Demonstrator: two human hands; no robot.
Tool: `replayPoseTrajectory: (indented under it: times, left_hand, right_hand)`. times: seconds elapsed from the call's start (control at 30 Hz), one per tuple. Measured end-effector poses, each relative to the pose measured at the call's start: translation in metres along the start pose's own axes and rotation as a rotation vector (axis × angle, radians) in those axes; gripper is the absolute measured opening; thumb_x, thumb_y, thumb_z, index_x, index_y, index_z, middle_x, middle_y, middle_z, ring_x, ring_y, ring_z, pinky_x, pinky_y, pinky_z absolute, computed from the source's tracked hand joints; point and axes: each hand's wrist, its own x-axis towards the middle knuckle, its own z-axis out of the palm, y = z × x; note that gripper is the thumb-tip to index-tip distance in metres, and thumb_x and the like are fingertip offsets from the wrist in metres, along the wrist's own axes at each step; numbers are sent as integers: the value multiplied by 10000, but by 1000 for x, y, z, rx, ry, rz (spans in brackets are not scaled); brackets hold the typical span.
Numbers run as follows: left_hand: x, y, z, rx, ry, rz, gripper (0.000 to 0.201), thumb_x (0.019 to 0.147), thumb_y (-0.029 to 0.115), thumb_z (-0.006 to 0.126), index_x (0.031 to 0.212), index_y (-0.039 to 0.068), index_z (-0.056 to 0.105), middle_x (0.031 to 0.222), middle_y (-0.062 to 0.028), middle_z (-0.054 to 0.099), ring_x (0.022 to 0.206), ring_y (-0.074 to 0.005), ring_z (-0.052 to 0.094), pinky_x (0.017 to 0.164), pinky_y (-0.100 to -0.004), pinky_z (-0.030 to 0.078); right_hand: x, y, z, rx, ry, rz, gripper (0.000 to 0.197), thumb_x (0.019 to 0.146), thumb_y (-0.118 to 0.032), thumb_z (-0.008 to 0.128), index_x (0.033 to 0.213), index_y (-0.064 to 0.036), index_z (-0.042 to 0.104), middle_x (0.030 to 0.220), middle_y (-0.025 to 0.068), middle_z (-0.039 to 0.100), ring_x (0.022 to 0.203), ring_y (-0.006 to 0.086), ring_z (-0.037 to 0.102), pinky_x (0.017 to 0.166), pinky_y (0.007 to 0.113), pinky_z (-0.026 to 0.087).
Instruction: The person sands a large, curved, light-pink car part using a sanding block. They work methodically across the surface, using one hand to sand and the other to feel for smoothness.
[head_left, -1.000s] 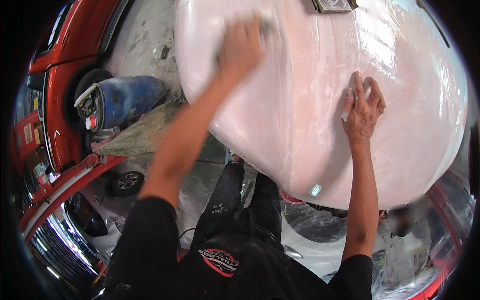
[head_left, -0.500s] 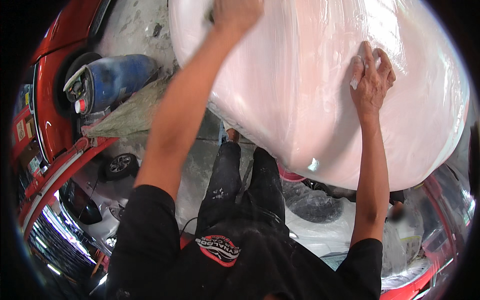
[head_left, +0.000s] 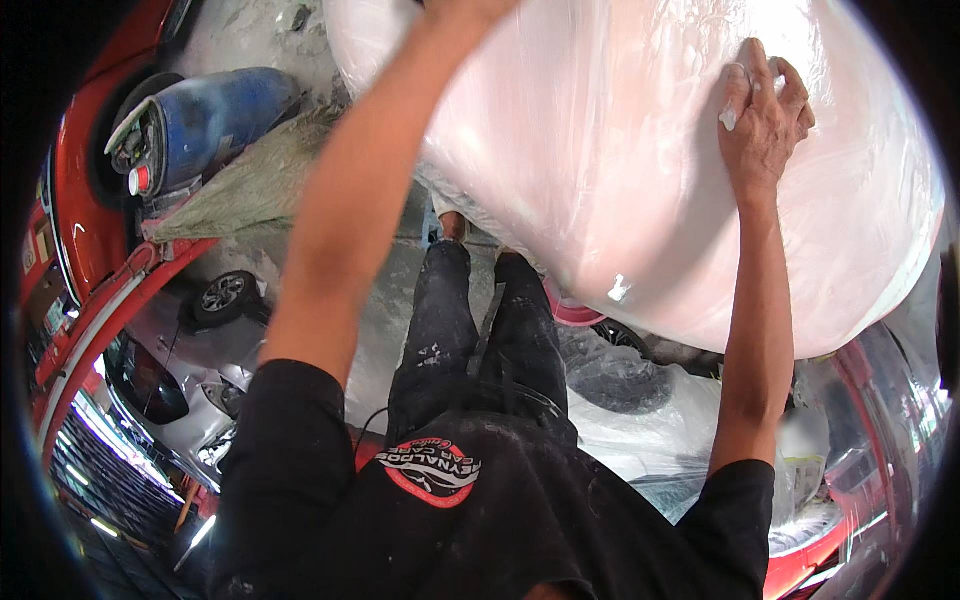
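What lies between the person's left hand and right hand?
In the head view, only the streaked, glossy surface of the pale pink panel shows between left hand and right hand.

We looked through one head-worn fisheye lens (straight edges curved toward its dark rim), facing steeply down from close above the black shirt (head_left: 500, 530), which filled the lower middle. We saw past the trousers (head_left: 437, 335) to the floor (head_left: 380, 330), with the pale panel (head_left: 600, 160) ahead, toward the upper edge.

Barrel (head_left: 225, 112) lies left of panel (head_left: 620, 170); car (head_left: 90, 205) farther left.
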Motion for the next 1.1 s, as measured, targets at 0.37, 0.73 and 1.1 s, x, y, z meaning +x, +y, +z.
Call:
replayPoseTrajectory:
  times: [0.37, 0.73, 1.1]
  left_hand:
    - [-135, 46, -67, -220, -217, 11, 465, 886, 186, 724, 1340, 134, 641, 1320, -193, 629, 1064, -320, 624, 892, -419, 553]
    - [-196, 33, -68, -136, -109, 19, 542, 917, 227, 720, 1418, 99, 559, 1389, -248, 577, 1225, -448, 572, 1069, -535, 475]
    - [-167, -39, -54, -139, 131, -256, 656, 873, 189, 756, 1465, 35, 519, 1258, -239, 616, 1082, -416, 580, 910, -532, 497]
  right_hand:
    - [-4, 14, -13, -42, -47, -12, 461, 1026, -326, 619, 1474, -219, 594, 1364, 118, 571, 1360, 285, 458, 1113, 547, 327]
    - [2, -4, -22, 0, -104, 60, 450, 1057, -303, 562, 1483, -160, 593, 1432, 165, 499, 1380, 272, 450, 1153, 512, 300]
    - [5, -10, -27, 3, -158, 92, 453, 1059, -268, 543, 1483, -116, 592, 1439, 191, 501, 1402, 283, 438, 1150, 506, 288]
